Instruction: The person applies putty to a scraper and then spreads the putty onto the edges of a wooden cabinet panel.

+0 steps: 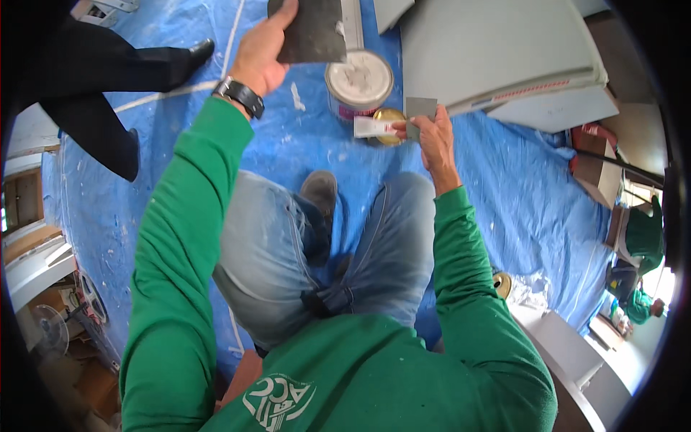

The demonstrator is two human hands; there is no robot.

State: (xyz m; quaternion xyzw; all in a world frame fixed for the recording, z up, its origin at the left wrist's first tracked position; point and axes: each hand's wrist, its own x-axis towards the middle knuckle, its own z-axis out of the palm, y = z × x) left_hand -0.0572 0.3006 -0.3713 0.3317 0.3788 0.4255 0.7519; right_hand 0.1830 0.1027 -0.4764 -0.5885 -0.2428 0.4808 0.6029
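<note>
My left hand, with a dark watch at the wrist, grips the edge of a dark grey flat square plate. A whitish smear marks the plate's right side. My right hand pinches a small grey rectangular spreader. Sticking out leftward from the same hand is a white tube with red marks, apparently held between the fingers. Behind the tube stands a gold-coloured tin, partly covered by it. A larger round can with a white-crusted lid sits just beyond, below the plate's right corner.
Blue sheeting with white spots covers the floor. Large pale panels lie stacked at the far right. Another person's black-trousered legs are at the left. A fan stands lower left; a tape roll lies beside my right arm.
</note>
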